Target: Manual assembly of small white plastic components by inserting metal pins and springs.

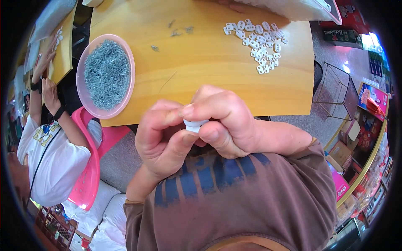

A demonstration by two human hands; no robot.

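1. A small white plastic piece (195, 124) sits pinched between both hands, held close over the person's brown shirt (251, 201), just short of the near edge of the wooden table (201, 62).
2. The left hand (161, 142) is curled nearly closed, its thumb pressed up against the underside of the piece (most of the piece is hidden by fingers).
3. The right hand (228, 121) is likewise folded tight, forefinger laid over the top of the piece and thumb beneath it.
4. A pink bowl (125, 54) heaped with small grey metal parts (106, 73) rests at the table's left edge, overhanging the near left corner.
5. A loose pile of white plastic pieces (259, 44) lies toward the far right corner, well apart from the bowl; a few stray metal bits (178, 31) lie near the far edge.
6. To the left, another person in a white shirt (50, 163) sits on a pink chair (90, 167) at a neighbouring table.
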